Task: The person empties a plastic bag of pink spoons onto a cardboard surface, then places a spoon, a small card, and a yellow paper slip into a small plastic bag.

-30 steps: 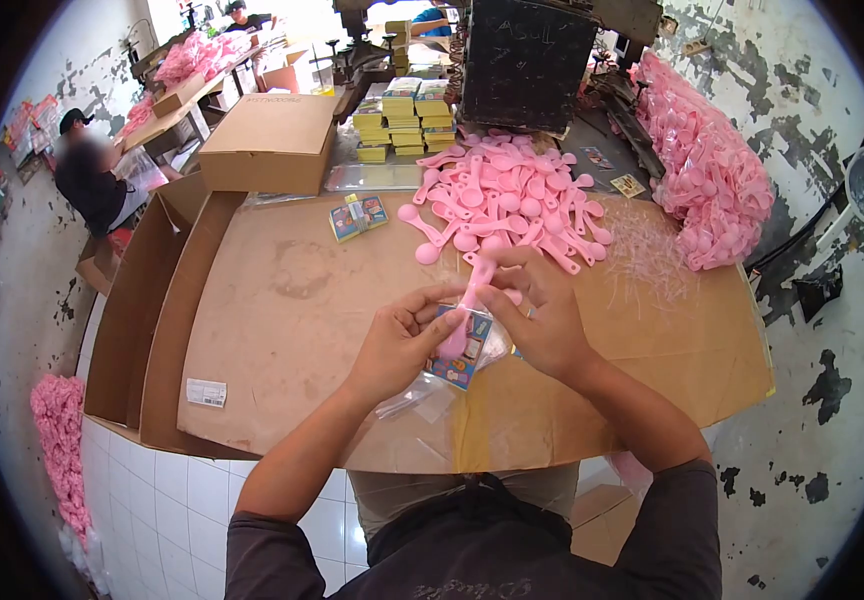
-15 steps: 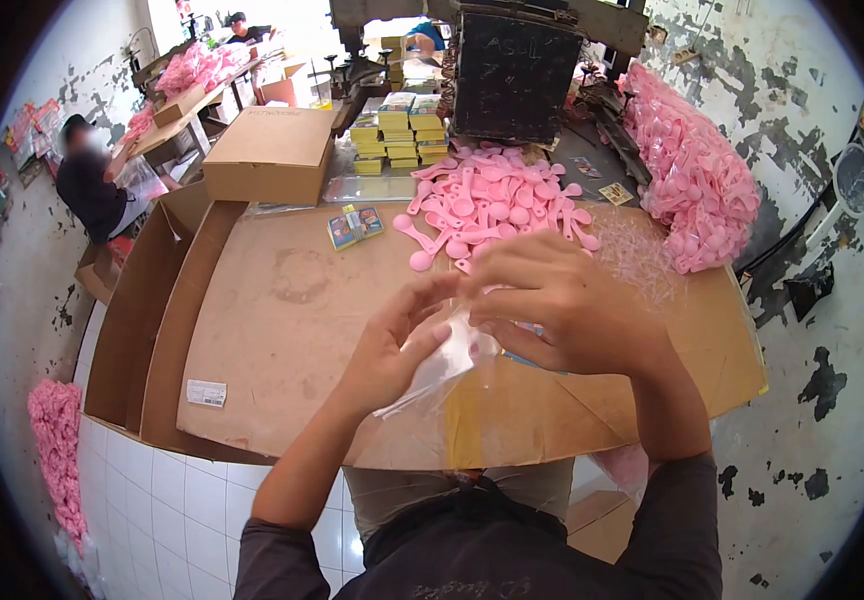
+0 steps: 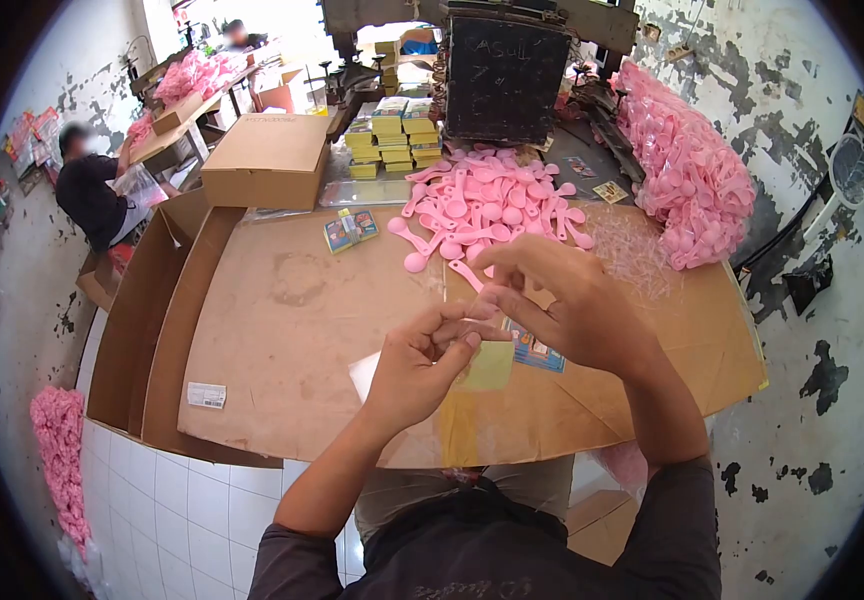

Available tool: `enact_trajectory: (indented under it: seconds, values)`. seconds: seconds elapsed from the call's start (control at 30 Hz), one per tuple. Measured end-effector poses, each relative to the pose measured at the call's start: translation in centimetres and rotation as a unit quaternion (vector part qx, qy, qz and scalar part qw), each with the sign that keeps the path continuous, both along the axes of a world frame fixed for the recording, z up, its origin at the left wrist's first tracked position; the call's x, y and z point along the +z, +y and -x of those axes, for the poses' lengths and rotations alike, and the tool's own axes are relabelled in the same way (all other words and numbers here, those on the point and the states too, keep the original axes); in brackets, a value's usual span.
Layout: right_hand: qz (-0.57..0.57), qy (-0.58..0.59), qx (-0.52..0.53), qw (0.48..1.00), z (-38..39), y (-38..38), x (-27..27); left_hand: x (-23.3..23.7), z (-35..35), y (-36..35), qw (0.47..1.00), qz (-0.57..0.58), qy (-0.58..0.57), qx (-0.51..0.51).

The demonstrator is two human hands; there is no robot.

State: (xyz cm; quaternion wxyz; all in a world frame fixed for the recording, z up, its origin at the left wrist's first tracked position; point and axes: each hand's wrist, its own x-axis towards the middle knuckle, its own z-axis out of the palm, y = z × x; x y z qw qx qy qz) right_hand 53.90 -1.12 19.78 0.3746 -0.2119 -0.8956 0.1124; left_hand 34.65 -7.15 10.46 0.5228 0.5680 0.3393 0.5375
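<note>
My left hand (image 3: 424, 358) is over the middle of the cardboard-topped table, its thumb and fingers pinched together. What lies in the pinch is too thin and pale to make out. A white sheet (image 3: 362, 376) shows at its left side and a pale yellow-green sheet (image 3: 492, 366) under its fingertips. My right hand (image 3: 567, 305) hovers just right of the left fingertips, fingers curled, with a gap between thumb and forefinger. Partly under it lies a blue printed card (image 3: 536, 350). Beyond both hands is a heap of pink plastic spoons (image 3: 492, 205).
A banded card bundle (image 3: 352, 230) lies left of the spoons. Behind stand stacked cards (image 3: 392, 135), a closed carton (image 3: 267, 160) and a black metal box (image 3: 507, 80). Bagged pink spoons (image 3: 692, 180) fill the right edge. Another person (image 3: 92, 190) sits at far left.
The clear plastic bag held between my hands no longer shows plainly. My left hand has moved slightly down and right, its fingers closing. More of the blue card and the yellow-green sheet is visible.
</note>
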Motion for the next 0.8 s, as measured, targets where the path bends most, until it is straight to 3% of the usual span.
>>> enact_trajectory:
  seconds: [0.07,0.1,0.2,0.37,0.5,0.7,0.8]
  values:
    - [-0.085,0.057,-0.015,0.995,0.4,0.3,-0.8,0.8,-0.4,-0.5,0.999,0.017,-0.025,0.011]
    - [-0.126,0.030,-0.026,0.991,0.4,0.1,-0.8,1.0,-0.5,-0.7,0.999,0.026,-0.037,0.017]
    - [-0.221,-0.029,-0.055,0.973,0.4,-0.4,-1.1,-1.0,-0.7,-0.2,0.996,-0.026,0.020,0.084]
    - [-0.314,-0.073,-0.086,0.943,1.2,-0.3,-2.2,-0.3,-1.0,-0.6,0.963,-0.126,0.172,0.163]
    - [-0.335,-0.101,-0.091,0.932,1.0,-0.4,-2.1,0.3,-0.8,-0.9,0.952,-0.132,0.229,0.156]
    - [-0.347,-0.123,-0.097,0.925,0.8,0.0,-2.5,0.0,-1.0,-0.9,0.961,-0.102,0.215,0.139]
    - [-0.337,-0.144,-0.107,0.924,0.8,0.5,-3.2,0.5,-1.1,-1.0,0.947,-0.111,0.274,0.124]
